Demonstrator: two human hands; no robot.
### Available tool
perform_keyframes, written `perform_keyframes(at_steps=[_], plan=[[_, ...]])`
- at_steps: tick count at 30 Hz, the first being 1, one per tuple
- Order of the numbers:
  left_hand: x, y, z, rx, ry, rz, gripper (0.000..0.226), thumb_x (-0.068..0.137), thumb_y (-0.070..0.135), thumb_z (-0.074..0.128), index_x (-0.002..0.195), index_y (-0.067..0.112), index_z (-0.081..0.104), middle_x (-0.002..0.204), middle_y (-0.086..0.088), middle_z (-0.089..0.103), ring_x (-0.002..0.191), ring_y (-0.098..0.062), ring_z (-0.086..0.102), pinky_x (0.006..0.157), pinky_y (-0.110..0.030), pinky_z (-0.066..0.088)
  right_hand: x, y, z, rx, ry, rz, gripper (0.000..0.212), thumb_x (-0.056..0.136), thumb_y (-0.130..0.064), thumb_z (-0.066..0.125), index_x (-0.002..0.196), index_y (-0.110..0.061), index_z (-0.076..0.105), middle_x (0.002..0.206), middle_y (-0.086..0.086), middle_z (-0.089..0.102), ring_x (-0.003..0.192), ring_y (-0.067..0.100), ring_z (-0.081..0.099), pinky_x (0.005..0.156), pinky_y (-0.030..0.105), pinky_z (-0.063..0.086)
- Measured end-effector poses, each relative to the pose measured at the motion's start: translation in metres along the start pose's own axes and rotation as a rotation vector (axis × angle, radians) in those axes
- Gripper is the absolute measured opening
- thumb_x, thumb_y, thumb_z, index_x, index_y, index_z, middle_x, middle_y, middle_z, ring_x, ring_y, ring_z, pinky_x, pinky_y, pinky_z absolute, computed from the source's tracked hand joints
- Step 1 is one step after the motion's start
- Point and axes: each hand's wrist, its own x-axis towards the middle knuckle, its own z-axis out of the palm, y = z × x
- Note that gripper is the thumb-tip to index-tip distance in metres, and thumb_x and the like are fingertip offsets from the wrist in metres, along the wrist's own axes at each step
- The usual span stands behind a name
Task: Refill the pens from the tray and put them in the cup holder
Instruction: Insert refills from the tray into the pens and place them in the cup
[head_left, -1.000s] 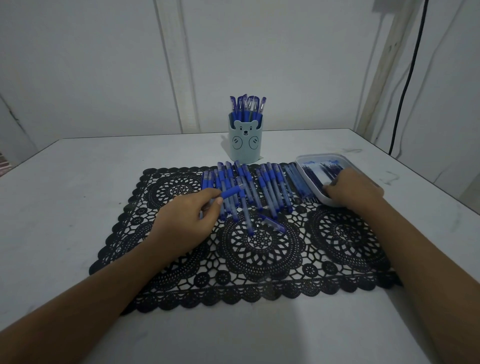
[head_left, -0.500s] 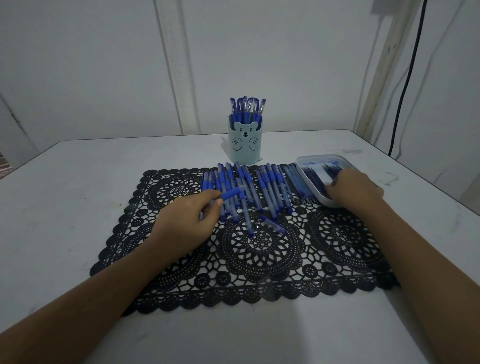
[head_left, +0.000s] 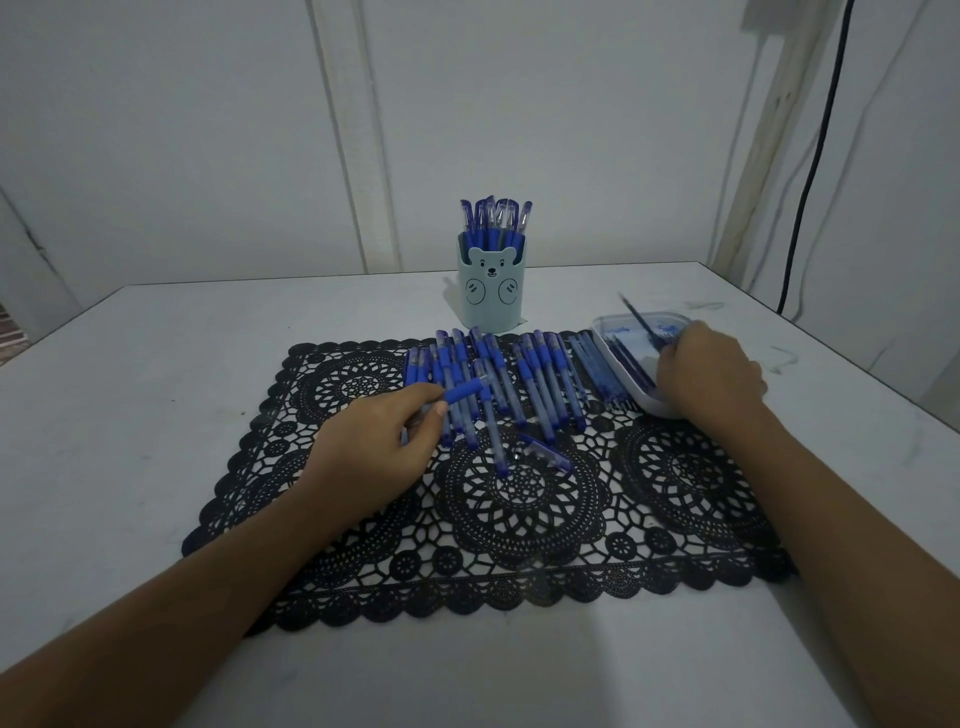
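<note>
The pen (head_left: 464, 391) in play has a solid blue grip sleeve on a clear barrel. It lies nearly level, its free end aimed at 2 o'clock, and the left hand (head_left: 374, 449) pinches it between thumb and curled fingers just over the row of pens (head_left: 543, 384) spread across the 12 o'clock half of the mat (head_left: 519, 525). At 2 o'clock from the mat's middle the right hand (head_left: 709, 371) sits over the tray (head_left: 644, 402), a shallow pale box with dark refills inside. Its fingers are curled round 1 refill (head_left: 636, 316), a thin dark rod that slants up toward 11 o'clock; the fingertips themselves are hidden behind the back of the hand. At 12 o'clock, just beyond the mat's edge, stands the cup holder (head_left: 491, 296), pale blue with a bear face, with a bunch of capped blue pens upright in it. A loose cap (head_left: 545, 453) lies alone on the mat at 6 o'clock from the row. The mat is black lace with round medallions, on a white, scuffed worktop (head_left: 156, 395) set against a plain pale wall (head_left: 571, 130), with a black cable (head_left: 813, 156) hanging at 2 o'clock. Compared with 0.5 s ago, the refill now sticks up out of the right hand, which has shifted a little toward the tray's far end; the left hand holds the pen as before.
</note>
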Motion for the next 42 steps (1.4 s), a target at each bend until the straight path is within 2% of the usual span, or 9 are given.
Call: perform_keyframes(at_steps=[3,6,8,12,17,30,36,39,42], plan=[[0.001,0.0,0.0,0.004,0.005,0.005,0.034,0.086,0.038,0.039,0.103,0.022,0.064,0.057,0.011,0.053,0.053,-0.002,0.05,0.042,-0.014,0.025,-0.006,-0.008,-0.003,0.352,0.132,-0.172,0.026,0.095,-0.014,0.043,0.117,-0.002,0.053,0.108,0.015,0.062,0.097,0.028,0.056,0.076,0.025,0.036],[0.001,-0.001,0.0,0.0,0.003,0.014,0.034,0.087,0.038,0.039,0.103,0.021,0.064,0.056,0.013,0.052,0.052,-0.001,0.05,0.042,-0.016,0.024,-0.022,-0.023,-0.008,0.634,0.043,-0.277,0.035,0.094,-0.016,0.048,0.128,-0.011,0.051,0.097,-0.001,0.057,0.076,0.009,0.051,0.063,0.004,0.034],[0.001,-0.002,0.0,-0.006,0.003,0.021,0.035,0.087,0.039,0.038,0.104,0.021,0.063,0.057,0.013,0.053,0.052,0.0,0.049,0.042,-0.015,0.024,-0.037,-0.033,-0.01,0.884,-0.1,-0.272,0.03,0.093,-0.015,0.051,0.123,-0.014,0.056,0.089,-0.003,0.059,0.068,0.006,0.051,0.063,0.011,0.043],[0.0,-0.002,0.0,-0.032,0.001,0.032,0.043,0.085,0.047,0.032,0.102,0.022,0.063,0.057,0.013,0.052,0.051,0.002,0.048,0.043,-0.014,0.025,-0.065,-0.045,-0.008,1.278,-0.389,-0.274,0.013,0.091,-0.006,0.049,0.092,-0.012,0.06,0.076,0.0,0.063,0.067,0.005,0.062,0.069,0.021,0.055],[0.0,-0.001,0.0,-0.024,-0.003,0.038,0.033,0.087,0.036,0.04,0.103,0.02,0.064,0.057,0.013,0.052,0.053,0.003,0.049,0.042,-0.01,0.028,-0.074,-0.048,-0.003,1.511,-0.508,-0.245,0.011,0.093,-0.009,0.045,0.09,-0.011,0.055,0.079,0.004,0.069,0.074,0.016,0.069,0.071,0.027,0.057],[0.001,-0.003,0.001,-0.07,-0.008,0.084,0.042,0.087,0.045,0.033,0.104,0.02,0.063,0.054,0.012,0.05,0.05,-0.005,0.047,0.041,-0.014,0.027,-0.076,-0.049,0.005,1.618,-0.585,-0.243,0.012,0.094,-0.01,0.042,0.092,-0.011,0.054,0.087,0.01,0.071,0.087,0.026,0.069,0.075,0.031,0.057],[0.001,-0.003,0.0,-0.082,-0.005,0.098,0.046,0.087,0.045,0.033,0.108,0.017,0.063,0.054,0.014,0.048,0.05,-0.005,0.048,0.042,-0.012,0.029,-0.076,-0.047,0.008,1.627,-0.668,-0.223,0.012,0.09,-0.012,0.047,0.095,-0.011,0.058,0.089,0.01,0.072,0.086,0.021,0.069,0.073,0.027,0.056],[0.001,-0.003,0.001,-0.09,-0.013,0.112,0.046,0.087,0.045,0.032,0.109,0.018,0.062,0.054,0.012,0.05,0.05,-0.007,0.048,0.042,-0.012,0.03,-0.078,-0.046,0.01,1.383,-0.679,-0.329,0.02,0.089,-0.011,0.052,0.102,-0.019,0.065,0.091,0.002,0.071,0.083,0.008,0.066,0.068,0.019,0.053],[0.002,-0.003,0.0,-0.117,0.008,0.087,0.044,0.086,0.045,0.033,0.106,0.018,0.062,0.054,0.009,0.051,0.049,-0.012,0.048,0.04,-0.017,0.031,-0.076,-0.045,0.009,0.927,-0.506,-0.506,0.027,0.092,-0.017,0.052,0.116,-0.026,0.061,0.087,-0.011,0.063,0.068,-0.01,0.054,0.062,0.005,0.04]])
